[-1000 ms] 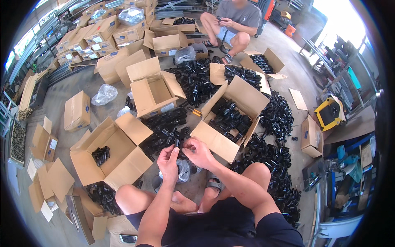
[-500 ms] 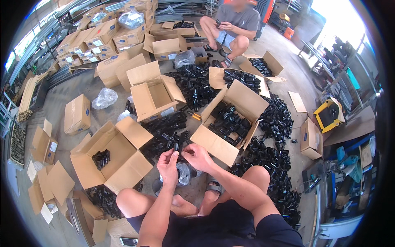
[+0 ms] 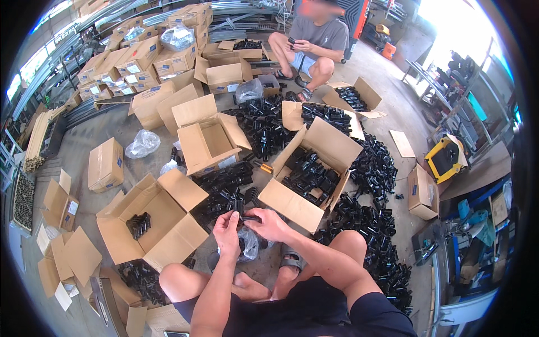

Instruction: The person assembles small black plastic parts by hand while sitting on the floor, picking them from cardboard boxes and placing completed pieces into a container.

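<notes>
My left hand (image 3: 227,231) pinches a short black tubular part (image 3: 238,203), held roughly upright in front of my knees. Close beside it, my right hand (image 3: 268,226) is closed with its fingertips against a dark piece (image 3: 251,218) that points toward the left hand. Whether this piece joins the tubular part cannot be made out. Beneath the hands lies a clear plastic bag (image 3: 248,247) between my feet. A heap of similar black parts (image 3: 224,182) covers the floor just beyond.
An open carton (image 3: 177,238) at left holds several black parts; another carton (image 3: 297,210) at right is fuller. Behind stands an open carton (image 3: 193,140). Black parts (image 3: 359,241) spread along my right. A person (image 3: 320,39) squats at the back, holding a dark part. Stacked cartons (image 3: 140,56) stand far left.
My right hand has shifted slightly, and a dark piece now shows at its fingertips, pointing left. The left hand still holds the black part. The view has tilted slightly.
</notes>
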